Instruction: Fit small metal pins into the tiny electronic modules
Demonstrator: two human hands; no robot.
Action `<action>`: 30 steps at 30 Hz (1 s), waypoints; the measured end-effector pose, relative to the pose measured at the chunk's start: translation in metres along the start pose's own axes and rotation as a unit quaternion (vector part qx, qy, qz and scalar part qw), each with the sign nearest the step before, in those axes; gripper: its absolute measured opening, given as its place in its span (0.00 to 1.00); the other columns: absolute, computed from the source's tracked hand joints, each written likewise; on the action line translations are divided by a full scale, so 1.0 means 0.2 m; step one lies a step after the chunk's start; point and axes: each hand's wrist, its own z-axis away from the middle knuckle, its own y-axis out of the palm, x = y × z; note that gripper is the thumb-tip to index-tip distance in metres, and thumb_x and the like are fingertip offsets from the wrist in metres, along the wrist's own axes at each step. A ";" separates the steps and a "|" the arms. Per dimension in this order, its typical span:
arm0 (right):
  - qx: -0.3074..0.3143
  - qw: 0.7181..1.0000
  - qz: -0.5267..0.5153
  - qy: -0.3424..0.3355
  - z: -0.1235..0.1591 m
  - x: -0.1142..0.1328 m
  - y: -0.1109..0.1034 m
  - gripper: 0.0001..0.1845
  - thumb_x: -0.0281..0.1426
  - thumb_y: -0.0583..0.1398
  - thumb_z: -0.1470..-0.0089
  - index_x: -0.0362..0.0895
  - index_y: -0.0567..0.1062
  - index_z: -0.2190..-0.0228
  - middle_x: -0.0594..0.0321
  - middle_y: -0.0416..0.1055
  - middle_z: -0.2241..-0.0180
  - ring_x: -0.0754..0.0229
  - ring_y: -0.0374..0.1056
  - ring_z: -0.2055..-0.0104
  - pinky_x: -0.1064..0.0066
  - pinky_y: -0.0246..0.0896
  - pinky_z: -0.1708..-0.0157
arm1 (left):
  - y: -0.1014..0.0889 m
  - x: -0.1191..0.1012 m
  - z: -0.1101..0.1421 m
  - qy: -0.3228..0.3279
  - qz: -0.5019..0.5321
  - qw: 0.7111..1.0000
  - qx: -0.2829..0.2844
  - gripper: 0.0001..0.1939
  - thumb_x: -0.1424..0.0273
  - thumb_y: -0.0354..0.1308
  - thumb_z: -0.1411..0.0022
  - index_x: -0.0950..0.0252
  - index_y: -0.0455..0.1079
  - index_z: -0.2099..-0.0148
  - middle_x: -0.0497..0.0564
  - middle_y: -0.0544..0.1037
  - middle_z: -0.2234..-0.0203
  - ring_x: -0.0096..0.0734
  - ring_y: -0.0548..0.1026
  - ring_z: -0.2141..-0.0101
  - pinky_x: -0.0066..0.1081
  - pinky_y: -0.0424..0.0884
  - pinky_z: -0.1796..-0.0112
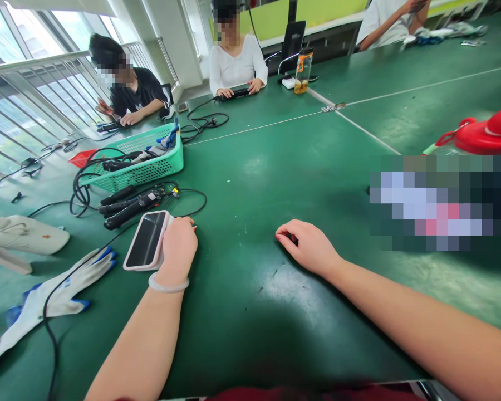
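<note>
My left hand (179,245) rests on the green table with its fingers curled into a loose fist. It lies against the right edge of a phone (148,239) in a pale pink case, screen up. A pale bangle (168,283) circles the left wrist. To the right, my right hand (307,245) lies on its side on the tabletop, fingers curled in towards the thumb, and nothing shows in it. Just beyond the phone are several black corded tools (136,207) that look like hair straighteners. A white work glove with blue fingertips (64,292) lies at the left.
Behind the tools stands a turquoise basket (140,167) holding cords, black tools and gloves. A cable (50,328) crosses the glove. A bottle (303,71) stands far back near a person in white (237,64). A red lid (488,133) is at the right; people sit opposite.
</note>
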 end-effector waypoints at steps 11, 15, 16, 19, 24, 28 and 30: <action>-0.005 1.000 0.008 0.010 -0.01 0.01 0.00 0.09 0.31 0.54 0.43 0.45 0.74 0.71 0.64 0.73 0.71 0.62 0.66 0.70 0.67 0.59 0.65 | -0.04 0.00 -0.02 -0.019 -0.019 1.000 -0.013 0.17 0.67 0.49 0.39 0.68 0.74 0.55 0.63 0.79 0.67 0.50 0.75 0.64 0.41 0.66 0.61; -0.004 1.000 0.010 0.009 -0.01 0.01 0.00 0.09 0.31 0.55 0.43 0.46 0.74 0.71 0.64 0.73 0.71 0.62 0.66 0.70 0.68 0.59 0.66 | 0.00 0.01 -0.04 -0.016 0.055 0.998 -0.029 0.20 0.69 0.45 0.38 0.70 0.74 0.53 0.64 0.78 0.61 0.50 0.74 0.57 0.42 0.65 0.54; -0.003 1.000 0.010 0.010 -0.01 0.01 0.00 0.09 0.31 0.55 0.43 0.46 0.74 0.71 0.64 0.73 0.71 0.62 0.66 0.70 0.68 0.59 0.66 | 0.02 0.01 -0.05 -0.025 0.092 0.995 -0.035 0.20 0.70 0.44 0.39 0.70 0.74 0.53 0.64 0.78 0.60 0.49 0.73 0.56 0.42 0.64 0.52; -0.006 1.000 -0.002 0.011 -0.01 0.00 0.01 0.08 0.30 0.55 0.44 0.45 0.74 0.71 0.65 0.73 0.72 0.63 0.66 0.70 0.69 0.60 0.67 | 0.06 0.01 -0.08 -0.059 0.202 0.977 -0.038 0.20 0.71 0.44 0.39 0.69 0.73 0.52 0.61 0.78 0.60 0.44 0.73 0.57 0.41 0.64 0.52; 0.007 0.999 -0.040 0.005 -0.01 0.00 0.02 0.08 0.30 0.55 0.44 0.46 0.74 0.71 0.64 0.72 0.71 0.63 0.66 0.71 0.70 0.62 0.69 | 0.13 -0.10 -0.04 -0.050 0.292 0.955 -0.004 0.20 0.68 0.43 0.37 0.64 0.71 0.50 0.53 0.77 0.63 0.32 0.73 0.62 0.32 0.67 0.58; 0.024 0.999 -0.046 -0.007 -0.02 -0.01 0.04 0.04 0.30 0.59 0.46 0.46 0.75 0.68 0.64 0.72 0.70 0.63 0.66 0.70 0.69 0.64 0.68 | 0.11 -0.30 0.10 0.030 0.541 0.830 0.135 0.17 0.66 0.48 0.37 0.66 0.70 0.50 0.52 0.75 0.64 0.29 0.71 0.60 0.29 0.66 0.56; 0.032 0.999 -0.037 -0.017 -0.02 -0.01 0.05 0.08 0.31 0.60 0.48 0.46 0.75 0.63 0.62 0.72 0.65 0.61 0.67 0.67 0.68 0.65 0.65 | 0.07 -0.38 0.16 0.058 0.585 0.787 0.185 0.16 0.64 0.49 0.37 0.65 0.70 0.50 0.52 0.74 0.64 0.29 0.71 0.59 0.29 0.65 0.54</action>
